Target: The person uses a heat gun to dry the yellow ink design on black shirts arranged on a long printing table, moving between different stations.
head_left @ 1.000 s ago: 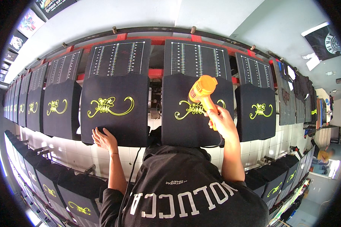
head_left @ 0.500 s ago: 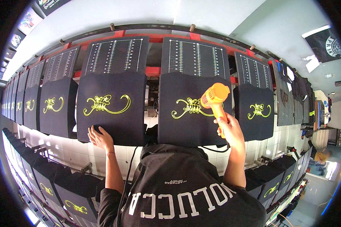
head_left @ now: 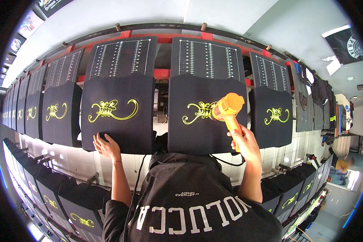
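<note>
My right hand (head_left: 246, 142) grips an orange heat gun (head_left: 230, 105) by its handle. The gun's nozzle points left, over the right part of a yellow-green scorpion-like print (head_left: 196, 113) and hides some of it. That print is on a black shirt (head_left: 193, 139) stretched over a flat board. With fingers spread, my left hand (head_left: 106, 147) rests on the near left part of the neighbouring black shirt (head_left: 139, 135). A similar yellow-green print (head_left: 109, 111) lies beyond those fingers, fully visible.
More boards with printed black shirts run left and right, such as the right-hand shirt (head_left: 270, 133). A red and black rack (head_left: 161, 38) carries them. Another row with a printed shirt (head_left: 78, 205) stands behind me. A black cord (head_left: 140, 175) passes beside my body.
The heat gun in my right hand has come slightly nearer to me, its nozzle lower over the print. My left hand stays on the left shirt.
</note>
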The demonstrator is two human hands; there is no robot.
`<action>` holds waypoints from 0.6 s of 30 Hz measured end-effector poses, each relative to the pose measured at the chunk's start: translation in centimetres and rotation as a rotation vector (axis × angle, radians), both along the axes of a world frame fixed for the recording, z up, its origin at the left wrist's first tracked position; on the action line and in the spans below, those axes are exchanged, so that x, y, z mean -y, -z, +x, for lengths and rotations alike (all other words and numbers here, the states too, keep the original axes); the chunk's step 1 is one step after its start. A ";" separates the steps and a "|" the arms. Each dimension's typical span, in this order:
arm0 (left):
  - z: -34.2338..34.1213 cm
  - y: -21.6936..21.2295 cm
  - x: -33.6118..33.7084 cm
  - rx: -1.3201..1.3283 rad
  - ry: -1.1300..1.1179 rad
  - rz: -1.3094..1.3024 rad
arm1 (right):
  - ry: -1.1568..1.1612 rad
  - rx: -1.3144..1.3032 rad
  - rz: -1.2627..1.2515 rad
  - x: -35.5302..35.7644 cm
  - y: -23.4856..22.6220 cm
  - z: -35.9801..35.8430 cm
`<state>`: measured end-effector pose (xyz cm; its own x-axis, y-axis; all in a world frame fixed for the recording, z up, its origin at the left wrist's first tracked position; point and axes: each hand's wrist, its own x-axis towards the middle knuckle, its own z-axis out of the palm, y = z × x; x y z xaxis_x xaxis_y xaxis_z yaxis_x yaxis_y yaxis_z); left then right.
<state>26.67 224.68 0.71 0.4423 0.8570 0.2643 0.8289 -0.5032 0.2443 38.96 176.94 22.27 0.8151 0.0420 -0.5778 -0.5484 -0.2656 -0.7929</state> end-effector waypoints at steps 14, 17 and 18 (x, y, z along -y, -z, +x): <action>0.0 -0.1 0.1 -0.012 -0.010 0.017 | 0.036 -0.017 0.051 0.4 0.4 -0.7; 0.2 0.0 0.2 -0.011 -0.016 0.010 | -0.035 0.061 0.012 -0.5 0.1 -0.6; 0.1 0.0 0.1 -0.008 -0.011 0.004 | -0.046 0.054 0.022 -0.6 0.1 -0.5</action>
<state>26.78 224.54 0.76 0.4352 0.8607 0.2641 0.8362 -0.4951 0.2358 38.44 177.55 22.16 0.8419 0.0922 -0.5316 -0.4924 -0.2716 -0.8269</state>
